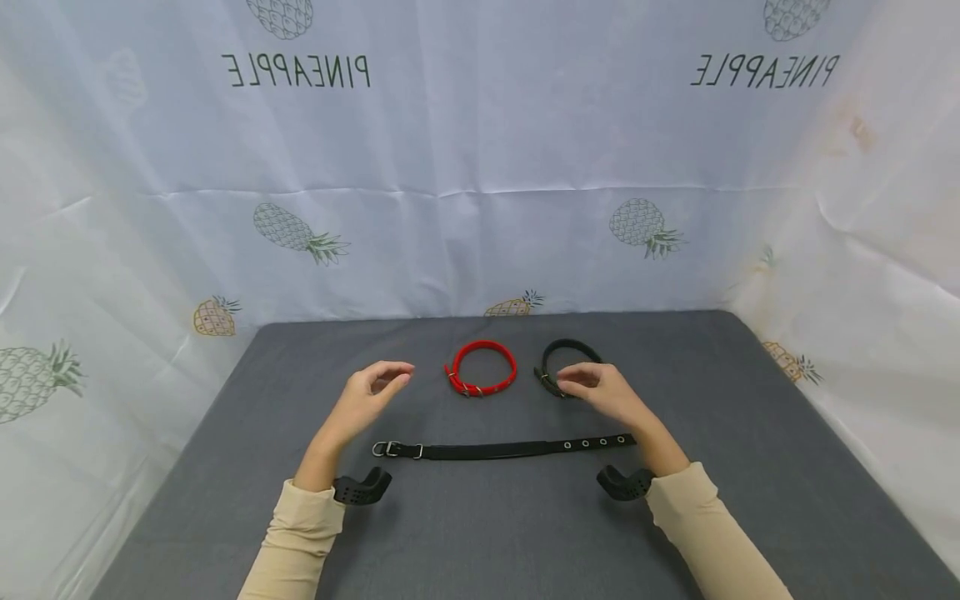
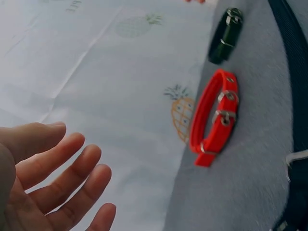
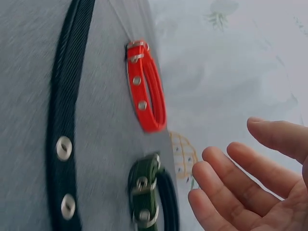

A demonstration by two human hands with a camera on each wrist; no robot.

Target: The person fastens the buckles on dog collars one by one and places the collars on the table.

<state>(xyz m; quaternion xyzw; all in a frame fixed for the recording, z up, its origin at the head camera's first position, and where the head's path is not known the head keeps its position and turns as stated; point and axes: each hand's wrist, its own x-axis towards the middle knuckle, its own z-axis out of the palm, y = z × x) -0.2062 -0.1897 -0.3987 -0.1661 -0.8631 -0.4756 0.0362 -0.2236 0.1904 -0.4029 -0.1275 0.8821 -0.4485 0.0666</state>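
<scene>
A black collar [image 1: 487, 452] lies unbuckled and straight across the table, its buckle end at the left and its metal eyelets at the right. Behind it a red collar [image 1: 512, 360] stands fastened in a loop, with a dark green collar [image 1: 546, 362], also buckled into a ring, to its right. My left hand [image 1: 369, 393] hovers above the table left of the red collar, fingers gently bent and holding nothing. My right hand [image 1: 606, 390], likewise holding nothing, is raised and overlaps the green collar's edge in the head view. In the right wrist view its fingers [image 3: 240, 192] look relaxed.
The grey table [image 1: 480, 533] runs back to a white curtain [image 1: 450, 250] printed with pineapples, which also hangs along both sides. Black wrist cameras [image 1: 363, 487] sit on both forearms, low over the table near the black collar.
</scene>
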